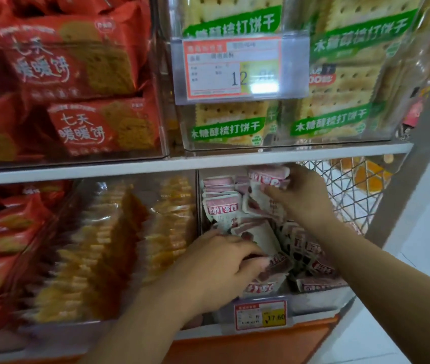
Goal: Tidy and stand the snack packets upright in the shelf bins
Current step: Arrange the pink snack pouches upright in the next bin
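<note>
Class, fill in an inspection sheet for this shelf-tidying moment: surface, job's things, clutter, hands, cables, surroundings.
Surface: clear bin on the lower shelf, under a white shelf board.
Job's things: pink-and-white packets in that bin, some upright at the back, others tumbled at the front.
Clutter: nothing seen.
Hands: left hand grips a front packet; right hand pinches a packet at the back.
Cables: nothing seen.
Surroundings: red biscuit packs, green cracker packs, price tag, wire basket at right.

Snack packets fill the bin below the shelf.
</note>
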